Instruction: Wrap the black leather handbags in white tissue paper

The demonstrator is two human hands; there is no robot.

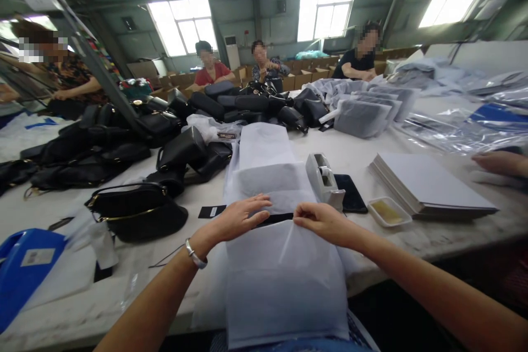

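Translucent white wrapping (284, 286) hangs over the table's near edge in front of me. My right hand (315, 223) pinches its upper edge between thumb and fingers. To the left, my left hand (243, 217) has its fingers stretched out and apart, palm down over the top of the wrapping, with nothing in its grasp. A dark strip shows between the two hands. Just beyond lies more white wrapping (268, 176), with a greyish shape showing through it. A black handbag (138, 214) with a gold zip stands left of my left hand, and a small black tag (212, 212) lies between them.
Right of the wrapping are a tape dispenser (324, 181), a black phone-like slab (350, 193), a plastic tub (389, 212) and stacked white boards (433, 181). Black bags (247, 102) are heaped behind. A blue object (28, 269) lies left. Several people work around; one's hand (499, 163) is at right.
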